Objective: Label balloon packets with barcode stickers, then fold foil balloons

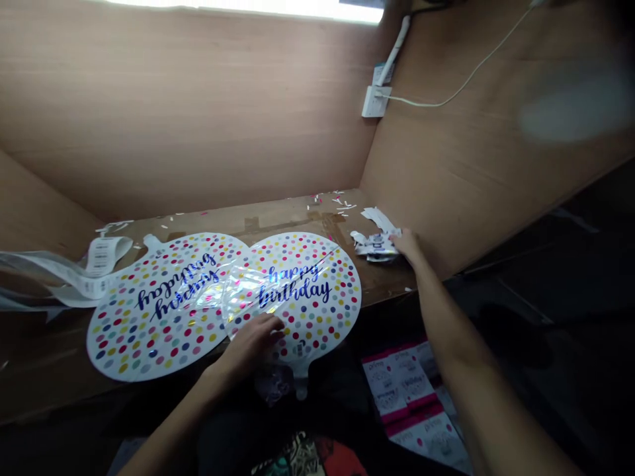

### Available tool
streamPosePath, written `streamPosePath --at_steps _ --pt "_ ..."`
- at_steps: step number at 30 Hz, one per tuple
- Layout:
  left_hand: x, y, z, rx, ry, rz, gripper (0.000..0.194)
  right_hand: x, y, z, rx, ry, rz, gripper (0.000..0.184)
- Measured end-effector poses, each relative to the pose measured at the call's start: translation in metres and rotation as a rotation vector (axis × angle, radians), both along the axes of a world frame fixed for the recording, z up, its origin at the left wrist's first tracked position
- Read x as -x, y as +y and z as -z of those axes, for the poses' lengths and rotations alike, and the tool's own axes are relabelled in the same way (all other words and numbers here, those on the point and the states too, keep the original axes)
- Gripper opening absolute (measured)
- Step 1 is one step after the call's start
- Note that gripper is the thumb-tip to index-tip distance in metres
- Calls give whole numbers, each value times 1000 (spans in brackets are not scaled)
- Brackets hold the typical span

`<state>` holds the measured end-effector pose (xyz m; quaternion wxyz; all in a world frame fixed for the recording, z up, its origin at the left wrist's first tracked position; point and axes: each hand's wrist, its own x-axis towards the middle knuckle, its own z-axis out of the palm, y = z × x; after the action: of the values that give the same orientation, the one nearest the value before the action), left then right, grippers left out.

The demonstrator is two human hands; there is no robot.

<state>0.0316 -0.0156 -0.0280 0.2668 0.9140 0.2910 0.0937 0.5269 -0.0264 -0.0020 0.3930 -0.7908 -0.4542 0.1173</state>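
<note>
I have two foil balloons lying flat on the desk: the upright-lettered balloon point(317, 277) and, just beside it, the inverted-lettered balloon point(156, 317), both polka-dotted and printed "happy birthday". A clear film point(233, 291) lies across both. My left hand point(251, 344) rests on that film at the upright-lettered balloon's lower edge, its fingers point(268, 327) together and lying flat, not clamped. My right hand point(407, 243) touches a crumpled wrapper point(374, 246); I cannot tell whether its fingers grip it. A printed strip point(106, 261) lies left of the balloons on the desk point(381, 277). Printed bags point(411, 396) lie below the desk edge.
</note>
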Motion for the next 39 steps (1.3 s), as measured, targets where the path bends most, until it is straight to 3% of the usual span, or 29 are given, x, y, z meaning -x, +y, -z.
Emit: streamPosePath --at_steps 2,5,8,10,13,16,18,21,22,25,27,29,30,32,33,36,39 --pt "-6 -6 7 -91 100 82 7 -5 3 13 51 -108 54 51" --pt "-16 -6 16 -228 236 116 27 10 8 48 177 -263 -2 53" --pt "-21 3 22 -251 244 156 17 18 9 69 279 -331 -56 56" --pt "-21 9 25 -170 195 189 7 21 7 67 299 -314 -48 60" --pt "-21 17 29 -29 104 200 14 48 -6 52 191 -362 -131 68" --pt "-22 22 32 10 63 160 20 114 -35 46 5 -397 -525 58" --pt "-23 26 33 22 46 103 27 163 -55 54 4 -413 -799 49" --pt "-22 33 32 72 35 59 33 208 -69 74 51 -502 -990 25" --pt "-21 34 32 90 33 82 31 212 -68 78 64 -508 -1001 22" --pt "-19 37 30 130 18 155 30 205 -56 81 116 -415 -993 35" --pt "-20 40 29 168 18 115 34 198 -50 73 168 -314 -999 40" --pt "-23 43 27 261 38 17 43 197 -48 62 172 -244 -1001 30" --pt "-25 45 25 315 49 -21 46 200 -50 56 142 -254 -991 27" --pt "-29 50 20 405 62 -66 49 208 -53 47 48 -389 -957 53" --pt "-31 53 17 423 62 -71 49 213 -55 44 5 -495 -942 55" --pt "-34 60 10 442 56 -83 49 224 -59 38 -71 -760 -941 14" --pt "-32 64 4 447 55 -87 47 228 -58 36 -98 -836 -941 15"
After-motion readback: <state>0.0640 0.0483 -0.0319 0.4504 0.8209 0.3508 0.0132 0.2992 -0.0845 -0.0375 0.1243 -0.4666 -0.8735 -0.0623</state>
